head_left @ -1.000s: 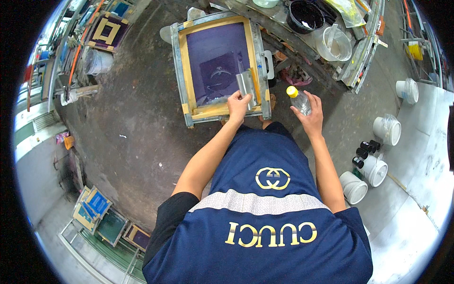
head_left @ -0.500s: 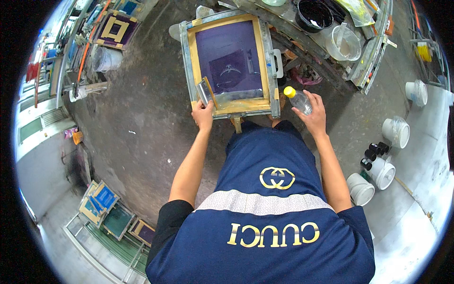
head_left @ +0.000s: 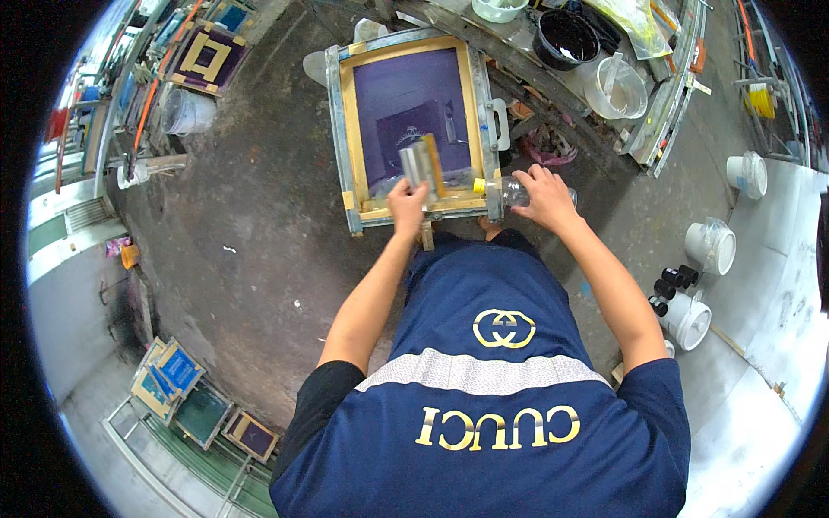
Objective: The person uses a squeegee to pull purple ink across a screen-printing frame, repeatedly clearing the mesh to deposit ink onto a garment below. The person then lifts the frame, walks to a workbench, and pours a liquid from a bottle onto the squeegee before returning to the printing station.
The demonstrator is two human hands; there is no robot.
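Observation:
In front of me is a printing screen (head_left: 406,108) with purple mesh, tan tape along its inner border and a grey metal frame. A pale, fan-like design shows on the mesh. My left hand (head_left: 407,205) grips a squeegee (head_left: 423,166) with a metal holder and a yellowish blade; it is blurred and held over the near part of the screen. In my right hand (head_left: 544,197) is a clear plastic bottle (head_left: 515,192), tipped on its side. Its yellow cap (head_left: 479,186) points left, over the screen's right near corner.
A bench at the upper right bears a black bucket (head_left: 566,39) and a clear tub (head_left: 616,88). White lidded buckets (head_left: 711,248) stand along the right side. Other screens (head_left: 207,56) are at the upper left, and several more lean at the lower left.
The squeegee has moved right, from the screen's left edge to over its near middle. My right hand has moved left and tipped the bottle from slanted to nearly level, cap toward the screen.

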